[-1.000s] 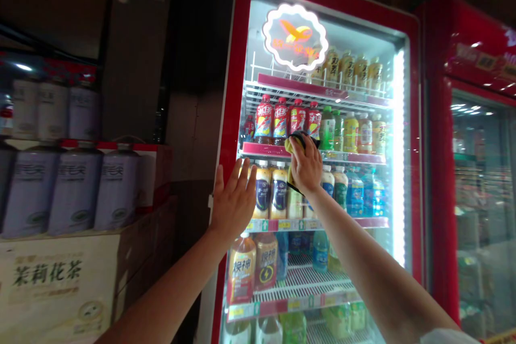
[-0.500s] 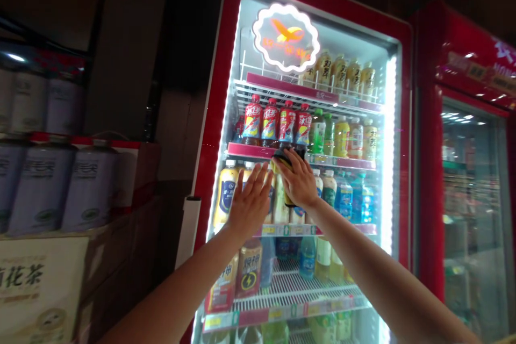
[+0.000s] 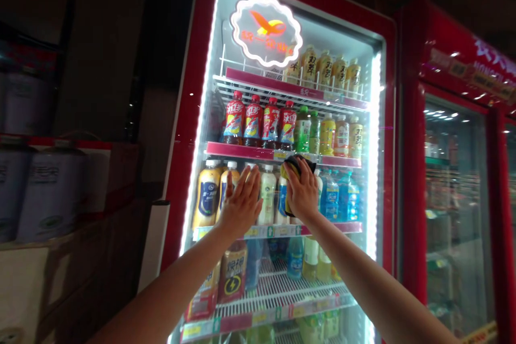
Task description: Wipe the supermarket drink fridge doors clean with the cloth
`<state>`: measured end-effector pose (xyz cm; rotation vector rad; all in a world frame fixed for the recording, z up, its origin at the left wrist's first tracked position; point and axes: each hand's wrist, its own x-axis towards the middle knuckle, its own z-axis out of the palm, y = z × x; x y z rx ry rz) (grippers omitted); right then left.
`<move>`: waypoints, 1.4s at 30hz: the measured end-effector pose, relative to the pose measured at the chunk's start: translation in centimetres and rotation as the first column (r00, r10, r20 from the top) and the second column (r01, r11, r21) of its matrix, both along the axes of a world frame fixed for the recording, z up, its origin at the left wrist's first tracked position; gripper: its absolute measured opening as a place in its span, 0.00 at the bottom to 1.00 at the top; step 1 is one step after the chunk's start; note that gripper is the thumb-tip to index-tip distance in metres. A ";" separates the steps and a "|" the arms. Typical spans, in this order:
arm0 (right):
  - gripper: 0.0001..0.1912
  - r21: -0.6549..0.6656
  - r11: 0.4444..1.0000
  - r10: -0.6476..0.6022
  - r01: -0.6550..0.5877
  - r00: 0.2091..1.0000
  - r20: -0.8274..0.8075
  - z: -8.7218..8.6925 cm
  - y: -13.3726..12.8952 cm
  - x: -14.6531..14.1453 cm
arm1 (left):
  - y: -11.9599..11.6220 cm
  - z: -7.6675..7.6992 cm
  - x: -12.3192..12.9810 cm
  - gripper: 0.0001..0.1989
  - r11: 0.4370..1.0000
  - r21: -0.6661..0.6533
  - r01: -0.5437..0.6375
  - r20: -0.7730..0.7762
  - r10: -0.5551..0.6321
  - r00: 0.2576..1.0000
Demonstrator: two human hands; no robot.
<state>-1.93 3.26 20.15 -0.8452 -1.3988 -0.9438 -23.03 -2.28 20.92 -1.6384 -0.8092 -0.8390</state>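
A tall red-framed drinks fridge [image 3: 186,97] stands in front of me, its glass door lit from inside. My left hand [image 3: 241,203] lies flat with its fingers apart against the glass, over the middle shelf's bottles. To its right, my right hand [image 3: 303,193] presses a black and yellow cloth [image 3: 293,166] on the pane, fingers bent over it. Part of the cloth is hidden under that hand. Behind the glass near my hands are yellow bottles with blue labels [image 3: 207,196], a pale green bottle [image 3: 267,196] and red-labelled tea bottles [image 3: 252,118].
A glowing scalloped sign [image 3: 266,30] is at the door's upper left. On the left, pale canisters [image 3: 50,193] stand on stacked boxes [image 3: 97,263]. A second red fridge [image 3: 415,172] is close on the right. A light-coloured handle [image 3: 154,247] sits at the door's left edge.
The view has shifted, so the fridge sits further left in the picture. Across the glass, my right hand has slid right with the cloth; my left hand has moved slightly right.
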 end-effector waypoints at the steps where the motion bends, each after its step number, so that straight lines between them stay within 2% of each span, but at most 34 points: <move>1: 0.26 0.003 1.000 0.010 -0.010 1.000 0.011 1.3 0.1 0.2 | 0.3 0.2 0.5 0.35 1.000 0.004 0.011 -0.015 -0.011 1.000; 4: 0.25 0.010 1.000 0.024 -0.024 0.999 -0.030 4.3 0.7 2.2 | 0.9 0.5 2.0 0.33 0.999 0.001 0.043 -0.046 -0.043 0.998; 6: 0.25 0.006 1.000 0.021 -0.020 0.993 -0.118 4.5 1.3 4.1 | 1.1 0.3 2.6 0.33 0.998 -0.003 0.058 -0.039 -0.058 0.998; 8: 0.25 0.003 1.000 0.011 -0.010 0.977 -0.211 3.1 1.8 5.5 | 1.1 -0.2 2.8 0.33 0.998 -0.002 0.064 -0.026 -0.065 0.998; 10: 0.24 0.003 1.000 -0.007 0.008 0.967 -0.256 0.6 2.0 5.9 | 0.9 -0.8 2.6 0.33 0.998 0.001 0.066 -0.017 -0.065 0.998; 12: 0.24 0.007 1.000 -0.024 0.026 0.975 -0.220 -1.8 1.6 5.2 | 0.7 -1.1 2.3 0.33 0.998 0.003 0.065 -0.018 -0.065 0.998; 14: 0.24 0.001 1.000 -0.029 0.029 0.992 -0.120 -2.8 1.0 4.1 | 0.7 -1.1 2.4 0.33 0.998 0.005 0.068 -0.034 -0.068 0.997; 16: 0.24 -0.015 1.000 -0.023 0.023 0.999 -0.028 -2.0 0.5 3.3 | 0.9 -0.9 2.9 0.33 0.997 0.011 0.075 -0.062 -0.074 0.995; 18: 0.24 -0.021 1.000 -0.014 0.015 1.000 0.012 0.3 0.3 3.5 | 1.4 -0.5 3.9 0.33 0.996 0.023 0.082 -0.085 -0.080 0.993; 20: 0.24 -0.005 1.000 0.000 0.001 1.000 0.009 2.8 0.6 4.6 | 1.8 -0.2 4.8 0.34 0.995 0.035 0.089 -0.089 -0.085 0.992; 22: 0.24 0.013 1.000 0.018 -0.018 1.000 -0.025 4.4 1.3 6.4 | 2.1 -0.3 5.5 0.36 0.995 0.036 0.094 -0.078 -0.091 0.993; 24: 0.24 0.019 0.999 0.035 -0.034 0.995 -0.091 4.5 2.0 8.3 | 2.0 -0.5 5.6 0.37 0.995 0.026 0.096 -0.071 -0.094 0.993; 27: 0.24 0.031 0.998 0.055 -0.049 0.975 -0.215 2.4 2.9 10.4 | 1.5 -1.1 4.7 0.39 0.996 0.016 0.085 -0.074 -0.083 0.994; 30: 0.24 0.033 0.998 0.063 -0.056 0.955 -0.291 0.2 3.1 10.7 | 1.1 -1.5 3.7 0.39 0.998 0.019 0.066 -0.093 -0.064 0.994; 32: 0.25 0.024 0.998 0.066 -0.062 0.948 -0.311 -0.4 2.8 9.9 | 1.1 -1.5 3.5 0.38 0.998 0.019 0.059 -0.108 -0.056 0.993; 34: 0.25 0.014 0.997 0.074 -0.073 0.954 -0.290 -0.1 2.3 8.7 | 1.3 -1.4 4.0 0.37 0.998 0.019 0.052 -0.118 -0.049 0.992; 37: 0.24 -0.015 0.997 0.075 -0.078 0.983 -0.166 1.2 1.7 7.4 | 2.0 -0.9 5.8 0.35 0.998 0.032 0.050 -0.123 -0.046 0.991; 39: 0.23 -0.023 0.998 0.063 -0.065 0.994 -0.086 2.2 1.7 7.7 | 2.6 -0.5 7.3 0.34 0.997 0.036 0.062 -0.126 -0.057 0.990; 42: 0.23 -0.007 0.999 0.052 -0.053 0.998 -0.047 3.8 2.3 9.9 | 3.3 -0.2 9.2 0.34 0.996 0.028 0.081 -0.130 -0.077 0.989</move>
